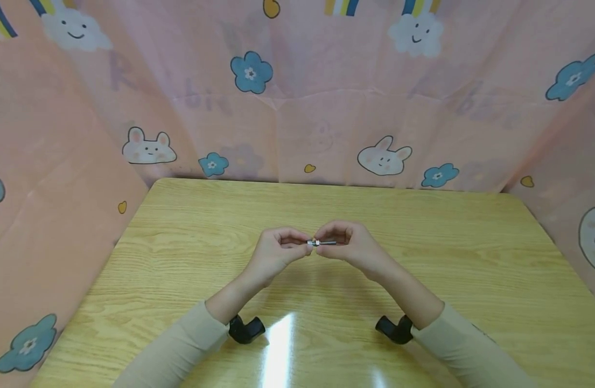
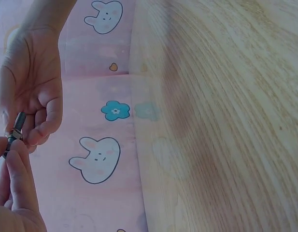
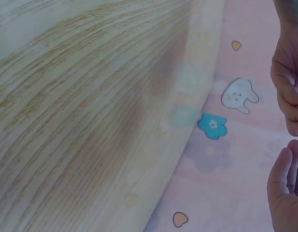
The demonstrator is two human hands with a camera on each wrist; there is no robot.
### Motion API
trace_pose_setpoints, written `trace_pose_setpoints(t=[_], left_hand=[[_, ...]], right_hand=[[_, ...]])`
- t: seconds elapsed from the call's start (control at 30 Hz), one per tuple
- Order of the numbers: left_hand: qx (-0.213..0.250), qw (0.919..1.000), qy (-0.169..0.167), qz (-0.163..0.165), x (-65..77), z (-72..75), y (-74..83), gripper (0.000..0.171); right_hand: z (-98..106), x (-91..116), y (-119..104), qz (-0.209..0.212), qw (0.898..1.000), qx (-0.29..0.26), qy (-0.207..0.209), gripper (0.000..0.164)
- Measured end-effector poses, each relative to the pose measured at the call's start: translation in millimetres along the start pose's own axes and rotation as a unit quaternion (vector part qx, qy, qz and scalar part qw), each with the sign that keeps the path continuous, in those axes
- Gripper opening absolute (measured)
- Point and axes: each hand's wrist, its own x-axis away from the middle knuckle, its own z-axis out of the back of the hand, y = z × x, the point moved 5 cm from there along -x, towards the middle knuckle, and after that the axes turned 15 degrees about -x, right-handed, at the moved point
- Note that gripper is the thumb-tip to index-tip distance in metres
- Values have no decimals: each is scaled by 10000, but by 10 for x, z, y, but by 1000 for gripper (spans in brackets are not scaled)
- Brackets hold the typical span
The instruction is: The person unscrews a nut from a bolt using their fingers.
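A small metal bolt (image 1: 330, 242) is held level above the table, between the two hands. A nut (image 1: 317, 243) sits around its shank, close to the left end. My left hand (image 1: 274, 253) pinches that left end between thumb and fingertips. With thumb and index finger, my right hand (image 1: 357, 248) pinches at the nut, and the threaded shank runs back under its curved fingers. In the left wrist view the bolt (image 2: 20, 122) tilts upward past the fingertips. The right wrist view shows both hands at its right edge, but not the bolt.
The wood-grain table (image 1: 181, 215) lies below both hands. Behind and beside it hangs a pink printed cloth (image 1: 316, 124). Black wrist-mounted pieces stick out inward at the left cuff (image 1: 246, 330) and the right cuff (image 1: 395, 330).
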Motion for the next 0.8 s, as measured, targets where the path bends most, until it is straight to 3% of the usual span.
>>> trace_pose_setpoints(t=[0.3, 0.53, 0.8], left_hand=[[-121, 9999, 17, -28, 9, 4, 34, 18], [-286, 9991, -19, -303, 7, 15, 79, 17], [-318, 9991, -55, -264, 28, 16, 52, 16]], right_hand=[[22, -10, 9, -119, 9996, -255, 27, 26], [37, -4, -17, 45, 9993, -367, -49, 23], [14, -2, 0, -10, 9993, -351, -102, 26]])
